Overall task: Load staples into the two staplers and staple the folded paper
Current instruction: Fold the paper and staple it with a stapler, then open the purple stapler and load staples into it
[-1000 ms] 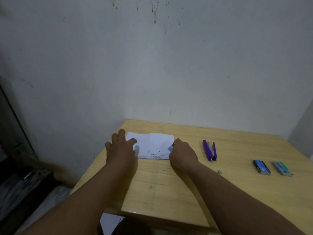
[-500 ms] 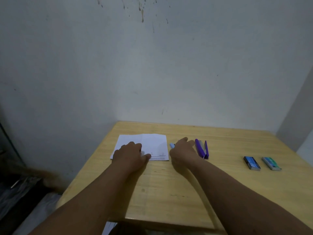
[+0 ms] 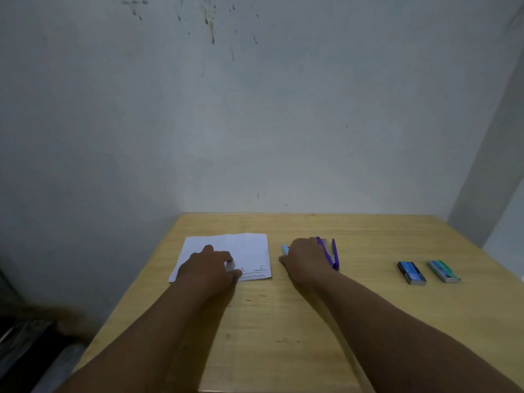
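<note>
Reaching rightward, right hand [image 3: 304, 258] grips purple stapler [image 3: 329, 255]; left hand [image 3: 209, 268] pinches paper [image 3: 249, 248].

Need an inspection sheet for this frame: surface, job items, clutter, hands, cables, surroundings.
Surface: wooden table, pale top, a few dark marks.
Job's things: folded paper lies flat at left; purple stapler opened in a V at centre; light blue stapler mostly hidden under the right hand; blue staple box and green staple box side by side at right, apart from each other.
Clutter: nothing seen.
Hands: left hand rests on the paper, fingers curled; right hand covers the light blue stapler, beside the purple one; grip cannot be told.
Cables: nothing seen.
Surroundings: stained grey wall behind; dark, blurred area at lower left.
</note>
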